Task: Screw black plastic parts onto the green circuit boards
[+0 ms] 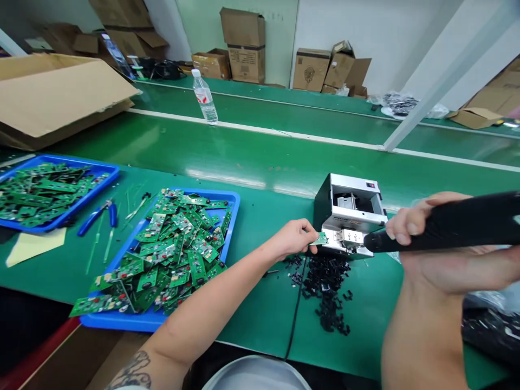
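My left hand (pixel 293 238) pinches a small green circuit board (pixel 320 239) and holds it against the front of a small silver and black machine (pixel 350 214). My right hand (pixel 430 238) is wrapped round a black handheld tool (pixel 447 225) whose tip points at the machine's front slot. A heap of small black parts (pixel 327 284) lies on the green table just below the machine. A black cable (pixel 296 311) runs from there toward me.
A blue tray (pixel 233 203) heaped with green circuit boards sits to the left. A second blue tray (pixel 108 173) of boards is farther left, with blue pliers (pixel 97 214) between them. A water bottle (pixel 204 97) stands behind. Cardboard boxes (pixel 60 95) line the back.
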Motion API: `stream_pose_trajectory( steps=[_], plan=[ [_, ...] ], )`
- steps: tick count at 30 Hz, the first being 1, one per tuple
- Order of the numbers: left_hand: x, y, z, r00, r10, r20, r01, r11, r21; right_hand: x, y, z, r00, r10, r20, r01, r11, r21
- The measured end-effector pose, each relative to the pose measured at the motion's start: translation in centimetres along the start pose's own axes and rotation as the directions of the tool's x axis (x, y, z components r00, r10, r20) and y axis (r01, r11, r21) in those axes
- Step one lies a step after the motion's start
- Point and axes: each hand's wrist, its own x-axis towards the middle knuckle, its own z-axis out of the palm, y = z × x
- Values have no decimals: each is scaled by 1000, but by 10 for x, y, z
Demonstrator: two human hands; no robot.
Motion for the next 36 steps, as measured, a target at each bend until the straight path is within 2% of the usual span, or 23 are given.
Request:
stream_pose_trajectory(
  steps=[2,4,13,16,21,23,26,31,36],
  plan=[
    [0,0,1,1000,9,-6,-9,1000,13,1,5,9,994,-77,79,81,995,-49],
    [0,1,2,1000,21,-15,-20,999,49,-2,8,15,989,-105,107,114,990,-80],
    [-8,8,4,997,57,-51,-43,969,244,-7,9,22,985,-58,161,75,992,-100],
    [-5,5,5,997,62,-52,-48,968,248,-10,9,22,981,-49,187,69,992,-104],
    [1,-3,5,995,84,-54,-70,969,235,-13,7,22,989,-14,147,24,998,-65],
    [1,-5,6,994,94,-54,-79,969,233,-9,6,24,983,-73,169,78,997,-24],
    [2,-7,6,994,93,-59,-78,972,223,1,5,34,971,-148,187,151,989,-1],
    [3,-9,7,993,107,-55,-92,971,220,10,5,60,982,-77,174,81,997,-17],
    [3,-9,7,989,135,-54,-119,965,233,11,9,68,976,-65,208,64,998,12]
  ],
)
